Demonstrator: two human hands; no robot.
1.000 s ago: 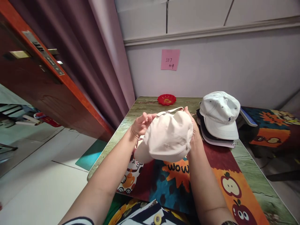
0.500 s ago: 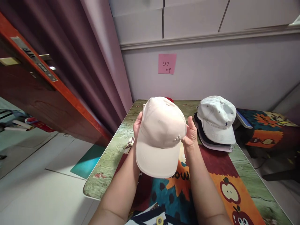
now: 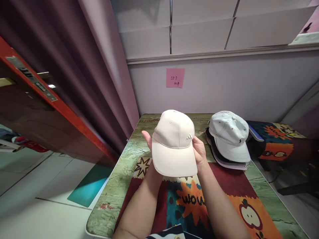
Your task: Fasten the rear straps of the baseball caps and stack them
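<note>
A cream baseball cap [image 3: 174, 132] is held up over the table, its brim toward me and a small three-stripe logo on its front right. My right hand [image 3: 199, 151] grips the cap's right side, thumb against the edge by the logo. On the other side, my left hand [image 3: 149, 139] supports the cap from beneath; its thumb sticks out to the left and the fingers are hidden under the cap. To the right of my right hand, a pale cap [image 3: 230, 129] with a small dark emblem tops a stack of caps [image 3: 234, 162], with darker and light lilac brims below it.
The green wood-patterned table [image 3: 109, 196] carries a colourful cloth [image 3: 159, 212] with "WOW" lettering and apples. A pink note [image 3: 175, 78] is stuck to the wall behind. An orange-brown door [image 3: 59, 106] and purple curtain [image 3: 107, 66] stand at the left. Another covered surface [image 3: 276, 149] lies right.
The cream cap is tilted so its logo and front panel face me more squarely. My left hand has slid under the cap, its thumb now pointing outward. The camera view has tilted slightly upward.
</note>
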